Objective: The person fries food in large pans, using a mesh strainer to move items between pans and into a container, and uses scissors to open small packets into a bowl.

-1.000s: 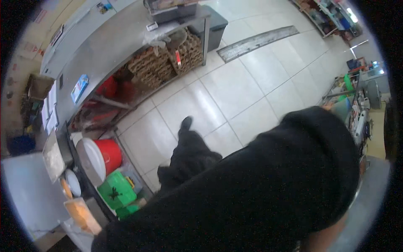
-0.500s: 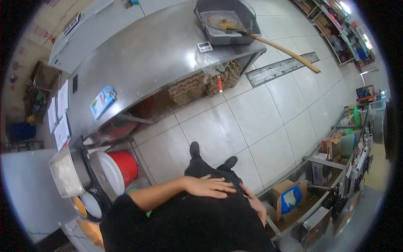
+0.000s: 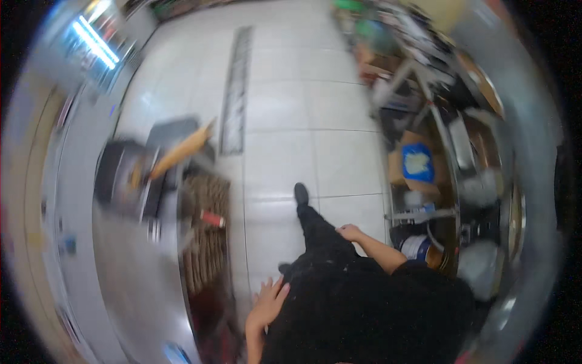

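Note:
My left hand (image 3: 267, 303) hangs at my left side, next to my dark clothing. Its fingers are apart and hold nothing. On the other side, my right hand (image 3: 350, 233) is in front of my right thigh, loosely curled, with nothing seen in it. My black trousers (image 3: 318, 230) and one dark shoe (image 3: 301, 193) show between the hands, one foot forward in a stride. Nearest my left hand is the steel worktable (image 3: 136, 279), with stacked egg trays (image 3: 206, 255) on its lower shelf. The picture is smeared by motion.
A grey tub (image 3: 118, 176) stands on the table's far end, with a wooden handle (image 3: 182, 151) jutting over the aisle. A drain grate (image 3: 236, 91) crosses the pale tiled floor (image 3: 279, 164). The right-hand rack holds an open carton with blue wrapping (image 3: 418, 164) and several containers.
My view has swung right, so the worktable now lies along my left. My hands have left the front of my body and moved apart to my sides. My feet have stepped.

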Demonstrator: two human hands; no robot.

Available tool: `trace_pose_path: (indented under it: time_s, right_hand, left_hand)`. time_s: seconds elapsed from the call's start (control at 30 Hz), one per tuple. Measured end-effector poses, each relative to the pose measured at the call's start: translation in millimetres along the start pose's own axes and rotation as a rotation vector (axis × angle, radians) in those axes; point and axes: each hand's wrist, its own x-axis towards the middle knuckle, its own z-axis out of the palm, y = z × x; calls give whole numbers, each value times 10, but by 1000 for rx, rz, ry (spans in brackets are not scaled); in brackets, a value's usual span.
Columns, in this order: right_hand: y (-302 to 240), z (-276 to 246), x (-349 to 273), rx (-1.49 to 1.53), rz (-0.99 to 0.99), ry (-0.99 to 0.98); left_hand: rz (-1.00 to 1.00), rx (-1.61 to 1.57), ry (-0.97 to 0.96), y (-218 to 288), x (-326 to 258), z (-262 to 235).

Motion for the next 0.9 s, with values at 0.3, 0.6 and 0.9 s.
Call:
trace_pose_path:
  time_s: [0.3, 0.6, 0.9]
  right_hand:
    - [403, -1190, 1494, 245, 74, 218]
    - [-159, -3710, 2928, 440, -18, 281]
    - [-282, -5970, 4345, 447, -174, 722]
  left_hand:
    - [-195, 71, -91, 1702, 2266, -663]
    - [-665, 390, 332, 720, 4367, -1993]
    - [-530, 714, -105, 1255, 7044, -2559]
